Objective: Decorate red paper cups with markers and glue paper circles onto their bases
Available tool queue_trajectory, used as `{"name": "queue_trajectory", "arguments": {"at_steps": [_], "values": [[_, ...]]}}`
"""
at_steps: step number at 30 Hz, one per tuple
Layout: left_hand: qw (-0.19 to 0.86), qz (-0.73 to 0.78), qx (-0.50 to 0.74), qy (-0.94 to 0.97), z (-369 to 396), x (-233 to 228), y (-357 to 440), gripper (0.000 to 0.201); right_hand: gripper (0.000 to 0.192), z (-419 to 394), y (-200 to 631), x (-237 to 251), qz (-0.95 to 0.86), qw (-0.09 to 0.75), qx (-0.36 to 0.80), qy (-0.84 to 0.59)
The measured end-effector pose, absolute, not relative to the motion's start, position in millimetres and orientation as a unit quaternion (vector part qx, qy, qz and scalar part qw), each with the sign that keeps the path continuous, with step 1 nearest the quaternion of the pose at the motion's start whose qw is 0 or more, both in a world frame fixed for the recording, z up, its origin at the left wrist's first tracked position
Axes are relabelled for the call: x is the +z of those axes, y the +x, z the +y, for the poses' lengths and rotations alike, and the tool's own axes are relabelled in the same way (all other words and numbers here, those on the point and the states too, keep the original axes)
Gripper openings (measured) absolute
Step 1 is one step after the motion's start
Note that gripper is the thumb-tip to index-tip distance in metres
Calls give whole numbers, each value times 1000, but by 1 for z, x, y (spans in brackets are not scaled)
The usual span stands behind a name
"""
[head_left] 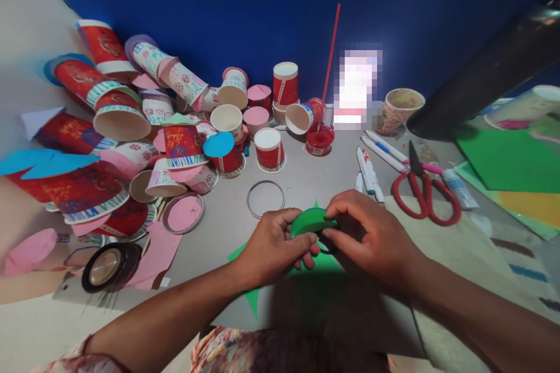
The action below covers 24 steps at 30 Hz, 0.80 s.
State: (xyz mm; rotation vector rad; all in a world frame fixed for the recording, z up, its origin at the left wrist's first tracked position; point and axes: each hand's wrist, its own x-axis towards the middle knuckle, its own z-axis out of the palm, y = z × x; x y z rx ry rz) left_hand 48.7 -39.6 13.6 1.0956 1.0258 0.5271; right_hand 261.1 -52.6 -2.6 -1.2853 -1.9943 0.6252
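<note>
Green paper disc point(311, 222) pinched between left-hand fingers point(301, 243) and right-hand fingers point(339, 237).

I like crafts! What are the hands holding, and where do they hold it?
Both hands, left and right, pinch a round green paper-covered ring by its opposite edges.

Place: craft table at home or in a classroom; cannot tell which.
Signs: decorated paper cups point(184, 145) heaped, red scissors point(424, 189), markers point(370, 172), coloured paper sheets point(511, 163), tape roll point(109, 267).
</note>
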Motion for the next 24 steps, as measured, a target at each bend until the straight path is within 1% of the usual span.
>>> {"name": "queue_trajectory", "arguments": {"at_steps": [2,5,6,7,9,13,17,20,22,24], "values": [[723,437,235,481,-38,15,48,25,15,-52,263,-4,-790,352,198,-461],[789,370,244,426,-35,16,46,52,21,-51,266,-3,-803,375,153,-437],[804,359,253,402,-34,15,45,55,22,-50,266,-2,-802,383,144,-436],[810,358,264,383,-33,15,44,55,21,-50,266,-2,-800,389,137,-436],[804,378,269,373,-31,13,43,48,20,-49,266,0,-798,397,125,-436],[785,403,239,405,-31,12,44,33,19,-46,265,-1,-801,404,107,-428],[772,410,245,419,-30,10,45,29,21,-44,265,-4,-807,410,97,-414],[739,440,264,436,-26,7,44,28,21,-44,266,-6,-804,414,87,-419],[709,465,281,449,-23,6,42,26,15,-45,267,-5,-804,397,83,-434],[674,489,306,462,-20,6,40,23,5,-47,268,-4,-825,333,92,-448]]}}
